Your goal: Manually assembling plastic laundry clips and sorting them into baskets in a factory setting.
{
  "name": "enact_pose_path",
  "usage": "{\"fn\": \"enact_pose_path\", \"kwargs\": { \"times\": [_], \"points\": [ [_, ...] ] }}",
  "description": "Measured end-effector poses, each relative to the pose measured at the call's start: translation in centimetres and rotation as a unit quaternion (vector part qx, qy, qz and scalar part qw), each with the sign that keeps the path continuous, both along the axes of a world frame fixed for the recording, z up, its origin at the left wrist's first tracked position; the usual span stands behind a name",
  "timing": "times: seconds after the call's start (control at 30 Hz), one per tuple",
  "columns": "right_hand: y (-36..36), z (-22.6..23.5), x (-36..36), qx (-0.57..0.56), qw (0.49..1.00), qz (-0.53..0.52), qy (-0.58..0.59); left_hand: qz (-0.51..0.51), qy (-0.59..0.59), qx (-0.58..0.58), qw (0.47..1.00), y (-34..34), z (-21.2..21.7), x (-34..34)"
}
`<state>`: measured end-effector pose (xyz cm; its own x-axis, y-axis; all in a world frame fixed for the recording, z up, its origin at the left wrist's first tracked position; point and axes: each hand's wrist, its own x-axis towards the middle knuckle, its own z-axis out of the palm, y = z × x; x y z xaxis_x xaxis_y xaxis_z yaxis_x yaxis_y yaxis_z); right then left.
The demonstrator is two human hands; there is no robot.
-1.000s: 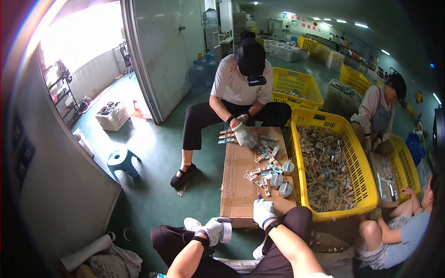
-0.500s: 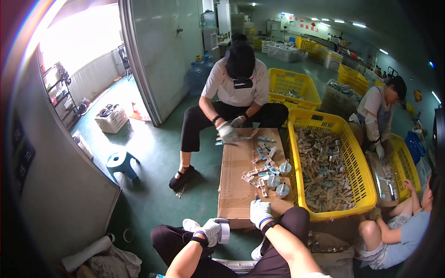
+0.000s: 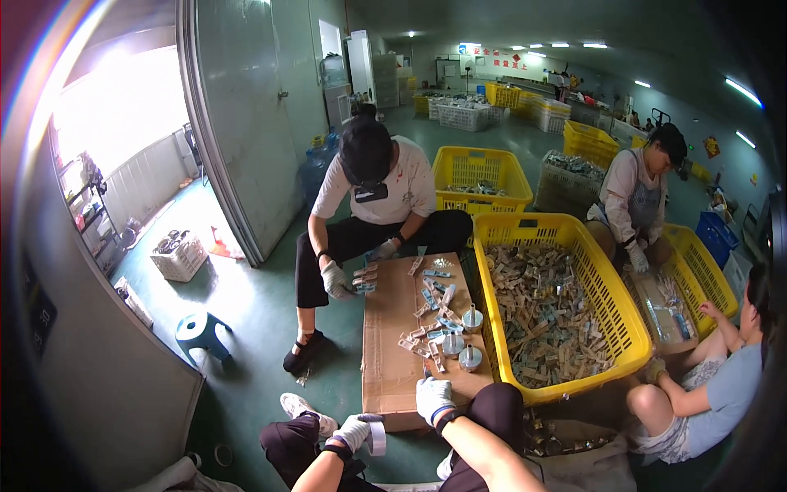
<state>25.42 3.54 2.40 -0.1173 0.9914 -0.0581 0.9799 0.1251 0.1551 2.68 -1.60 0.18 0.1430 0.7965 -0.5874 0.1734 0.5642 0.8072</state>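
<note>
1. My left hand (image 3: 354,432) grips the pale roll (image 3: 377,439) at its fingertips; I'd keep it steady.
2. My right hand (image 3: 434,399) curls, contents unclear; I'd avoid nudging clips (image 3: 437,356) just beyond those fingers.

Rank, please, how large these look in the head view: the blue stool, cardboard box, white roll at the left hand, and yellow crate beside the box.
1. Yellow crate
2. Cardboard box, somewhat smaller
3. Blue stool, far smaller
4. White roll
</note>
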Motion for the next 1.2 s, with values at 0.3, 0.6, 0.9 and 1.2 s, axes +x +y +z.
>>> {"fn": "enact_pose_path", "kwargs": {
  "times": [0.3,0.6,0.9,1.2],
  "points": [
    [0.2,-0.9,0.0,0.007,0.999,0.014,-0.035,0.008,0.012,0.016,1.000,-0.4,2.2,0.7],
    [-0.2,0.3,-0.7,-0.009,0.999,0.010,-0.040,-0.021,-0.008,0.086,0.996,-0.2,-0.9,-0.5],
    [-0.7,-0.8,-0.6,0.029,0.997,0.021,-0.069,0.031,-0.035,0.054,0.997,-0.3,-2.7,-0.2],
    [-0.2,-1.7,-0.4,0.029,0.997,0.021,-0.063,0.052,-0.043,0.034,0.997,-0.4,-2.1,0.4]
  ]
}}
